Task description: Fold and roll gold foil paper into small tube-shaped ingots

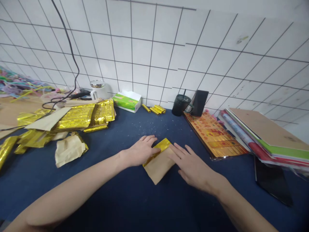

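A sheet of gold foil paper [159, 164] lies on the dark blue tabletop, its tan backing facing up and a gold strip folded over along its upper left edge. My left hand [142, 150] rests at that folded edge, fingers stretched out and the thumb on the gold strip. On the other side, my right hand [189, 162] has its fingers spread, with the fingertips on the sheet's right corner. Neither hand grips the paper. Beyond them, several small gold rolls [158, 110] lie near the wall.
Gold foil sheets [77, 117] are piled at left, with a crumpled piece [70, 149] in front. A tissue pack [127, 100], white mug [98, 91], dark mug [180, 104] and propped phone [200, 102] stand along the wall. Orange packets [214, 133] and stacked boards [267, 129] lie right.
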The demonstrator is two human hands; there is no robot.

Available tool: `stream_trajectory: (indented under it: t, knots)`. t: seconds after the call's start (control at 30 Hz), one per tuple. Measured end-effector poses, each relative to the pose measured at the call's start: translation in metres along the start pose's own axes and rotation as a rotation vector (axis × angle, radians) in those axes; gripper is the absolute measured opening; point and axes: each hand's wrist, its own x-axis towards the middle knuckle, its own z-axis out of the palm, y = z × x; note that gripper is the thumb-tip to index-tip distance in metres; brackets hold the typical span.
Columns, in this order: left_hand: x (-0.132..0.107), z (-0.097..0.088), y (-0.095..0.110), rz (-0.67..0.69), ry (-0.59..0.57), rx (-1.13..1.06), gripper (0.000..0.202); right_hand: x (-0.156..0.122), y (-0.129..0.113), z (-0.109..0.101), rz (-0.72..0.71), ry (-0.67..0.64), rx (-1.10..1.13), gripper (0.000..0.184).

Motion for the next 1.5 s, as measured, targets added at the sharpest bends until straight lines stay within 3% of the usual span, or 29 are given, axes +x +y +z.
stream_trajectory:
  t: [0.17, 0.27, 0.37, 0.5, 0.67, 0.87, 1.1, 1.2, 1.33, 1.5]
  knots:
    - [-0.001, -0.007, 0.01, -0.038, -0.084, -0.076, 0.03, 0.011, 0.008, 0.011, -0.048, 0.046, 0.032, 0.017]
    - [-0.001, -0.009, 0.013, -0.068, -0.144, -0.175, 0.029, 0.018, 0.008, 0.006, -0.068, 0.045, 0.105, 0.009]
    - [-0.001, -0.012, 0.016, -0.095, -0.155, -0.224, 0.032, 0.016, 0.009, 0.003, -0.098, -0.003, 0.114, 0.019]
    - [-0.002, -0.014, 0.026, -0.156, -0.163, -0.226, 0.07, 0.009, 0.007, 0.007, -0.047, 0.011, -0.002, 0.036]
    - [-0.003, -0.014, 0.038, -0.221, -0.167, -0.205, 0.085, 0.015, 0.005, 0.005, -0.112, 0.087, 0.027, 0.028]
    - [-0.004, -0.02, 0.041, -0.214, -0.204, -0.178, 0.068, 0.027, 0.015, -0.007, -0.085, 0.189, 0.15, 0.014]
    - [-0.008, -0.024, 0.032, -0.164, -0.222, -0.239, 0.043, 0.04, 0.025, -0.008, -0.16, -0.066, 0.36, 0.021]
    - [-0.008, -0.021, 0.026, -0.153, -0.205, -0.27, 0.033, 0.046, 0.033, -0.008, -0.151, -0.111, 0.45, 0.02]
    - [-0.006, -0.021, 0.021, -0.146, -0.237, -0.371, 0.037, 0.053, 0.039, -0.009, -0.183, -0.173, 0.455, 0.024]
    - [-0.003, -0.022, 0.019, -0.17, -0.251, -0.407, 0.028, 0.059, 0.041, 0.001, -0.122, -0.16, 0.428, 0.021]
